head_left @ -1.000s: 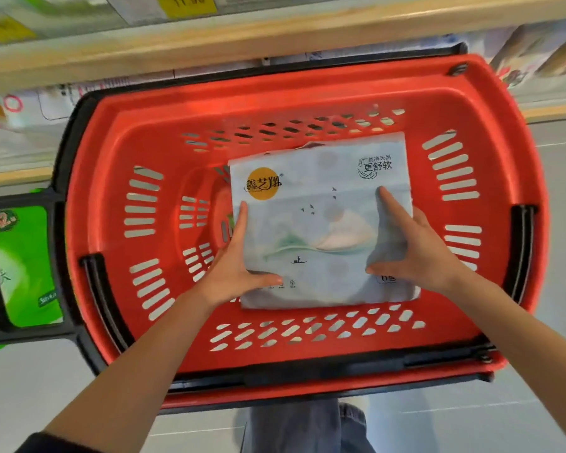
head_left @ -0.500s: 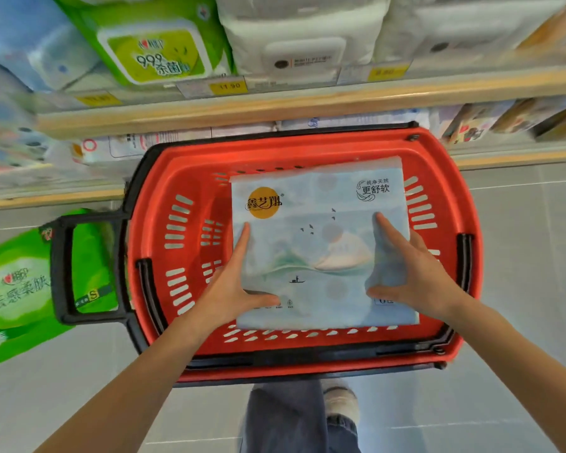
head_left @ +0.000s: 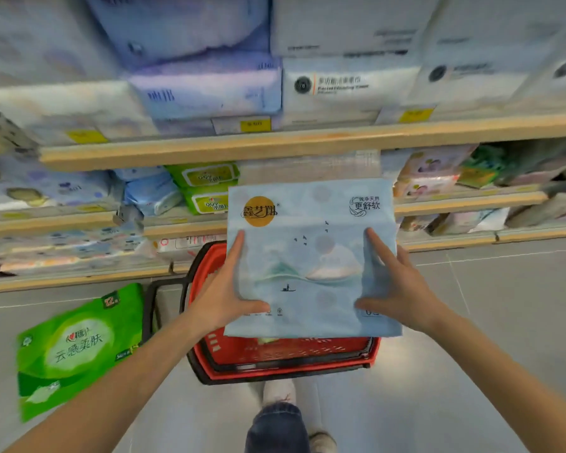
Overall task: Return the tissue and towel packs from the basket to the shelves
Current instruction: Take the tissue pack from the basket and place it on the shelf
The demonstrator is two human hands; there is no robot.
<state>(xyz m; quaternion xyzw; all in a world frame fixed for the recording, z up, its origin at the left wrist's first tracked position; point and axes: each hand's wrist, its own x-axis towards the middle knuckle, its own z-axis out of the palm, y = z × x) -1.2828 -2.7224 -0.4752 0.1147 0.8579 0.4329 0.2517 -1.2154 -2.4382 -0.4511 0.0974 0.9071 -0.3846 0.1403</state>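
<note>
Head view: left hand (head_left: 224, 297) and right hand (head_left: 397, 289) clasp flat, glossy tissue pack (head_left: 311, 256).

grey tiled floor (head_left: 504, 322), wooden shelving (head_left: 275, 143).

hands: 2 (head_left: 223, 299) (head_left: 402, 294); blue pack (head_left: 311, 256): 1; red basket (head_left: 285, 358): 1; green floor pack (head_left: 76, 348): 1

a shop aisle: stocked wooden shelves (head_left: 275, 143) with yellow price tags (head_left: 255, 125), red shopping basket (head_left: 285, 358) on tiled floor (head_left: 504, 322)
</note>
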